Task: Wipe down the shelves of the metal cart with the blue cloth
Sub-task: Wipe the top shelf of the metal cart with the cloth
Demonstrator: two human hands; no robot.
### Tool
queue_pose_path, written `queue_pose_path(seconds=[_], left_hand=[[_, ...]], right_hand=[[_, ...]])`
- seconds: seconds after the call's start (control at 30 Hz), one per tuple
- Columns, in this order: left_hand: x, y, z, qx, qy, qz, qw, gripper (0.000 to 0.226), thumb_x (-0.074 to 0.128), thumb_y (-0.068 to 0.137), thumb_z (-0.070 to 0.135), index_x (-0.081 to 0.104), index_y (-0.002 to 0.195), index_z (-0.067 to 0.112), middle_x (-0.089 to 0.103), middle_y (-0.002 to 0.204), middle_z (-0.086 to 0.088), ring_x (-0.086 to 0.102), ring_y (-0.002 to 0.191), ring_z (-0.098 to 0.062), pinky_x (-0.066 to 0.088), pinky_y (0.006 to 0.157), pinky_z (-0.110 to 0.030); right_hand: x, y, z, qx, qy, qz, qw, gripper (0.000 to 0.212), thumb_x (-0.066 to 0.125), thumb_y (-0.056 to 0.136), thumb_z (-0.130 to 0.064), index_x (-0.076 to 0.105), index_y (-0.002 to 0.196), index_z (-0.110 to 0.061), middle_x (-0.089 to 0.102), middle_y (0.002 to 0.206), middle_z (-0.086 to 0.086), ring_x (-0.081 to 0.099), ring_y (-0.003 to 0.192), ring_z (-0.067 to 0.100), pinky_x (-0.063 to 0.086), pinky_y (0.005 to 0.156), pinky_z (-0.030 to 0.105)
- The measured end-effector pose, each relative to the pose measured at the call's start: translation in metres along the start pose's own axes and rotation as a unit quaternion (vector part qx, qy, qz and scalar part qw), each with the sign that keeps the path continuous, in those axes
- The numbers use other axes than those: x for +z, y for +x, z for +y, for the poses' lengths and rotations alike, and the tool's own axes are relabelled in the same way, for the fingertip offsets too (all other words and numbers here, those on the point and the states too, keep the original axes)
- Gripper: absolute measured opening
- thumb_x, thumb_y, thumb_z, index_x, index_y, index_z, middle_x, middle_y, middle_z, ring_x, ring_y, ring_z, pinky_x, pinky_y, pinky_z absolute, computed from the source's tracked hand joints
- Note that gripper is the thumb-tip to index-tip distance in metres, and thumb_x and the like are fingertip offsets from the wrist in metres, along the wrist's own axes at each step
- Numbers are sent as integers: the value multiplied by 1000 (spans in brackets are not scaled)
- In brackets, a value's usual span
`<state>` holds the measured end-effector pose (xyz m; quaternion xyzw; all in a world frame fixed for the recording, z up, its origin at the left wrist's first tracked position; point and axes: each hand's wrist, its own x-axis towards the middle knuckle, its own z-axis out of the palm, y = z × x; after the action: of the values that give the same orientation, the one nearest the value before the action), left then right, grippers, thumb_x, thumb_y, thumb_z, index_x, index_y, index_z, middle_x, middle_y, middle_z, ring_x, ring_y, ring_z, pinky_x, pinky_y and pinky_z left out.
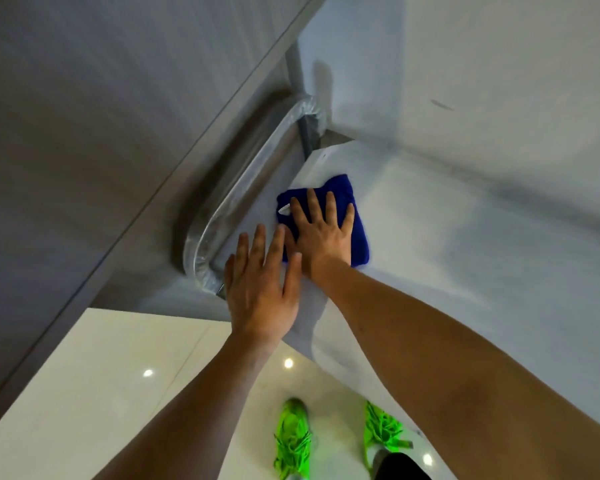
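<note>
Stainless steel forms the top shelf [447,237] of the metal cart [499,306], and we see it from above at a steep tilt. We note the blue cloth [340,199], folded into a rough square, lying flat on this shelf near its left end. The right hand [321,233] lies palm down on the cloth with fingers spread wide and flat; it grips nothing, it only presses. The left hand [260,289] lies just beside it, also palm down with fingers extended and slightly spread, resting on the bare shelf near the edge. Its fingertips reach the lower left edge of the cloth; we cannot tell whether they touch it.

Around the work area, we find a curved tubular handle [239,206] at the shelf's left end, running parallel to the short edge. It appears wrapped in clear film, though the blur makes this uncertain. A grey wall panel [101,133] stands close beyond the handle. A glossy pale tiled floor [84,393] lies below, with ceiling lights reflected in it. Two bright green laced shoes [293,441] stand on the floor at the shelf's near edge.

A small white tag [284,211] shows at the cloth's left edge, beside the right index finger. We read no writing on it.
</note>
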<state>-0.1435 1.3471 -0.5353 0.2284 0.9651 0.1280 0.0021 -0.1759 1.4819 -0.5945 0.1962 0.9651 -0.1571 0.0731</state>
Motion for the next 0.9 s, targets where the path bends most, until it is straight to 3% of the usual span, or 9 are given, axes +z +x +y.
queue_pose_path(seconds=[0.13, 0.27, 0.37, 0.47, 0.57, 0.77, 0.9], left_hand=[[-4, 7, 22, 9, -22, -13, 1000, 60, 23, 102, 54, 38, 151, 23, 32, 159, -6, 21, 149, -26, 25, 117, -53], [1, 9, 53, 66, 7, -59, 996, 68, 15, 97, 60, 30, 154, 26, 24, 162, -5, 16, 150, -27, 20, 119, -53], [12, 6, 86, 123, 1, -86, 989, 68, 14, 96, 62, 24, 155, 30, 19, 164, -4, 11, 151, -28, 17, 120, -52], [24, -6, 127, 179, -15, -113, 977, 66, 13, 97, 65, 21, 155, 34, 16, 164, -2, 8, 152, -25, 15, 120, -49], [34, -22, 166, 242, -26, -128, 962, 65, 17, 98, 63, 25, 154, 31, 21, 163, -5, 13, 151, -27, 19, 119, -48], [49, -54, 219, 331, -32, -153, 930, 66, 16, 98, 62, 29, 154, 29, 25, 162, -7, 17, 150, -29, 21, 117, -47], [49, -70, 231, 353, -45, -158, 921, 66, 22, 98, 58, 35, 152, 25, 30, 160, -10, 23, 147, -33, 24, 114, -46]], right_hand=[[8, -48, 1, -68, -19, -11, 997, 87, 45, 95, -55, -9, 158, -30, -5, 169, 4, -16, 151, 34, -7, 117, 64], [8, -83, 34, -52, -36, -7, 998, 103, 54, 89, -64, -17, 155, -30, -10, 168, 2, -22, 150, 32, -10, 117, 64], [5, -111, 79, 32, -15, 13, 999, 90, 48, 90, -66, -3, 158, -35, -4, 169, -1, -19, 151, 30, -12, 116, 63], [-4, -145, 132, 140, 10, 46, 989, 67, 25, 97, -63, 13, 158, -37, 7, 169, -3, -11, 153, 28, -10, 117, 62], [-15, -183, 184, 252, 47, 76, 964, 64, 9, 98, -63, 15, 158, -40, 8, 168, -6, -9, 153, 25, -10, 117, 61], [-19, -283, 272, 457, 74, 107, 880, 65, 10, 98, -67, 9, 158, -42, 2, 168, -10, -10, 153, 23, -12, 118, 58], [-11, -332, 263, 570, 102, 123, 806, 65, 11, 98, -66, 7, 158, -40, 0, 169, -9, -12, 153, 22, -13, 117, 59]])
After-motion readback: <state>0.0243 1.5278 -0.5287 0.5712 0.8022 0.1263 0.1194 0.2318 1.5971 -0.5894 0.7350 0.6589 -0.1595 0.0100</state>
